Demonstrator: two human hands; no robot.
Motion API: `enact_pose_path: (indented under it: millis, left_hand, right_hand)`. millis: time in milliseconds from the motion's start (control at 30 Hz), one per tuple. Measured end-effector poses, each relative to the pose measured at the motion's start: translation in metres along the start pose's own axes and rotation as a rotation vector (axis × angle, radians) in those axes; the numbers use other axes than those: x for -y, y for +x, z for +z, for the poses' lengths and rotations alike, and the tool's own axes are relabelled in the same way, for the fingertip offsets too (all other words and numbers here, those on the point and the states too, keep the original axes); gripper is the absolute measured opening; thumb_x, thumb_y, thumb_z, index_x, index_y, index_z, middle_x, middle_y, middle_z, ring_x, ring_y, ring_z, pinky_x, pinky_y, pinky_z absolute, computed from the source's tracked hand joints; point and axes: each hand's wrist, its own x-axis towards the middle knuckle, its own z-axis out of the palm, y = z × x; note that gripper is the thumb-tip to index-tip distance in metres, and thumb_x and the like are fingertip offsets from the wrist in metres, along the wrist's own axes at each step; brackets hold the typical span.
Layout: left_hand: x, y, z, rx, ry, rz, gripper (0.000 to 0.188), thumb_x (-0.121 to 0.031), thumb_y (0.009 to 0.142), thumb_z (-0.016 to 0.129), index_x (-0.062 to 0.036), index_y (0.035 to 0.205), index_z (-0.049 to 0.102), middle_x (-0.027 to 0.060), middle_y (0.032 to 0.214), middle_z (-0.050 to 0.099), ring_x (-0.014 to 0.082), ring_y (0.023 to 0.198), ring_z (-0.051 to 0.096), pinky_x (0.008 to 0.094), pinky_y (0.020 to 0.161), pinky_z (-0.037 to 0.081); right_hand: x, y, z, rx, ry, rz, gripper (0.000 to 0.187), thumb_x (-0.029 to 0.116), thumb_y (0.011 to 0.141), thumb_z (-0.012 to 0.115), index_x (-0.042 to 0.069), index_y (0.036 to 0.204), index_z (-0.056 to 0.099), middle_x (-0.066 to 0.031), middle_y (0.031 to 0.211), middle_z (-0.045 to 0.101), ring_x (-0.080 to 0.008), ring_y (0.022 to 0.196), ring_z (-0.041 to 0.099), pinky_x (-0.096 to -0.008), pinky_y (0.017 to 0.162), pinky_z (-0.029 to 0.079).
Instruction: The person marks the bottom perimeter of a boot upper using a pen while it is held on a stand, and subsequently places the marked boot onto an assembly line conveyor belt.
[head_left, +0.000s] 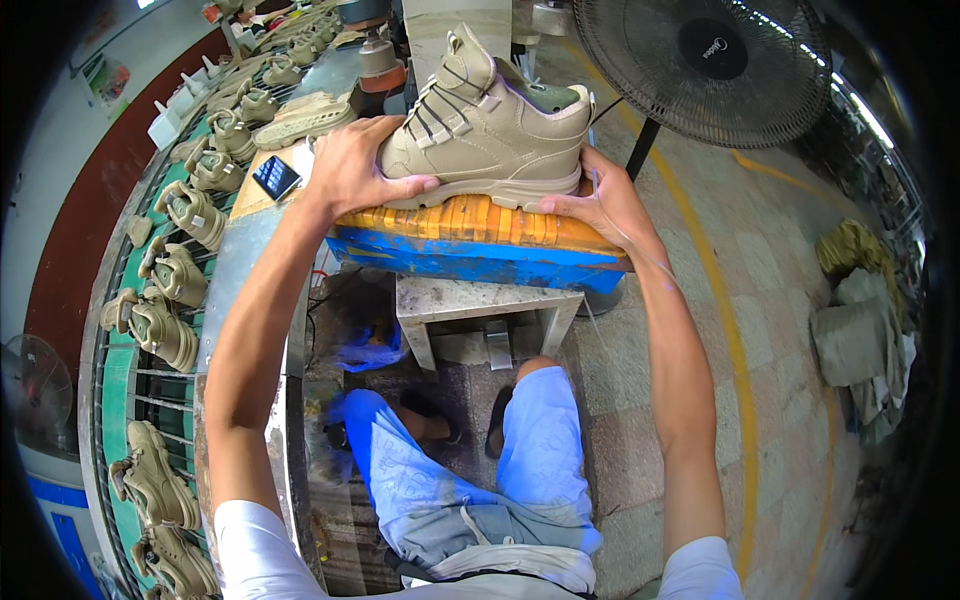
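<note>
A tan lace-up boot (490, 135) with dark laces stands upright, toe to the left, on an orange pad (470, 222) wrapped in strips over a blue base (450, 255). My left hand (355, 170) is closed round the toe end, thumb along the sole's near edge. At the heel my right hand (610, 200) grips the other end, its thumb on the sole and a thin cord or strand by the wrist. Fingers on the boot's far side are partly hidden.
On the left runs a conveyor (118, 400) with several tan shoes (160, 330). A phone (276, 177) and a loose sole (305, 120) lie beside it. A black fan (705, 70) stands at right, cloth bundles (860, 325) on the floor. Below the pad is a metal stand (490, 300).
</note>
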Motion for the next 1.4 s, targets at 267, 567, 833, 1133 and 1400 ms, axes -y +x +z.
enact_pose_path:
  millis: [267,567,833,1133,1400]
  left_hand:
    - [0.010,0.007,-0.017,0.239,-0.394,-0.124,0.104,-0.062,0.075,0.087,0.0006,0.151,0.054,0.0214,0.143,0.065,0.0315,0.129,0.064,0.0439,0.109,0.050]
    - [0.039,-0.047,-0.011,0.068,-0.893,-0.324,0.084,-0.018,0.083,0.090,-0.0091,0.157,0.051,0.0099,0.141,0.066,0.0190,0.124,0.063,0.0344,0.111,0.049]
    - [0.044,-0.049,-0.013,0.115,-0.908,-0.327,0.082,-0.017,0.084,0.089,-0.0094,0.157,0.053,0.0061,0.143,0.066,0.0167,0.128,0.061,0.0332,0.114,0.047]
    - [-0.083,-0.077,-0.038,-0.067,-0.694,-0.692,0.072,-0.017,0.091,0.081,-0.0124,0.156,0.050,0.0124,0.119,0.073,0.0178,0.092,0.072,0.0312,0.082,0.061]
    - [-0.160,-0.149,0.015,-0.608,-0.228,-0.198,0.052,-0.009,0.097,0.070,0.0007,0.146,0.059,0.0106,0.117,0.067,0.0155,0.089,0.060,0.0308,0.082,0.053]
  right_hand:
    - [0.002,-0.003,-0.005,-0.010,-0.099,0.021,0.090,0.031,0.082,0.093,-0.004,0.152,0.049,-0.0193,0.143,0.064,-0.0264,0.132,0.062,-0.0387,0.114,0.048]
    - [-0.001,-0.001,-0.005,-0.053,-0.138,0.026,0.087,0.055,0.087,0.083,0.002,0.150,0.056,-0.0208,0.144,0.064,-0.0314,0.135,0.061,-0.0425,0.116,0.045]
    - [-0.004,-0.003,-0.007,-0.055,-0.194,-0.035,0.087,0.054,0.086,0.084,0.003,0.151,0.056,-0.0215,0.144,0.065,-0.0307,0.135,0.062,-0.0411,0.117,0.045]
    - [-0.038,-0.094,-0.023,-0.590,-0.024,-0.098,0.065,0.051,0.115,0.030,0.004,0.153,0.052,-0.0135,0.117,0.072,-0.0184,0.104,0.065,-0.0330,0.096,0.048]
    - [-0.135,-0.185,0.054,-0.656,0.350,0.523,0.041,0.024,0.108,0.053,-0.002,0.136,0.068,-0.0008,0.095,0.063,-0.0103,0.084,0.056,-0.0260,0.078,0.049]
